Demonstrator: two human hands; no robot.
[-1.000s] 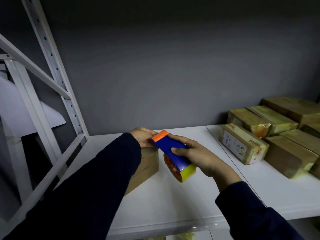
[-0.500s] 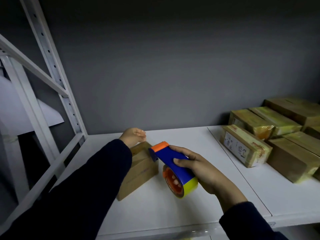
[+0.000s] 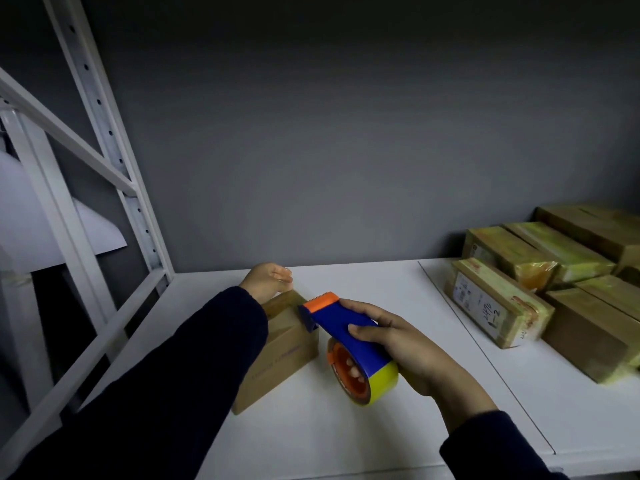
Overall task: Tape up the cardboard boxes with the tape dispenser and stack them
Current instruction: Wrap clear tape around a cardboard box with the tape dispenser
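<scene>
A brown cardboard box [image 3: 280, 351] lies on the white shelf [image 3: 363, 278], partly hidden by my left sleeve. My left hand [image 3: 268, 280] rests at the box's far top corner with its fingers curled. My right hand [image 3: 405, 344] grips a blue tape dispenser [image 3: 346, 332] with an orange blade end and a yellow tape roll. The dispenser's orange end is beside the box's right top edge.
Several taped cardboard boxes [image 3: 498, 303] lie packed together at the shelf's right end, one with a white label. A white perforated rack upright [image 3: 114, 150] and its diagonal braces stand on the left. A grey wall closes the back.
My right hand has drawn the dispenser back off the box's top toward me and to the right. My left hand has slid from the box's top to its far corner.
</scene>
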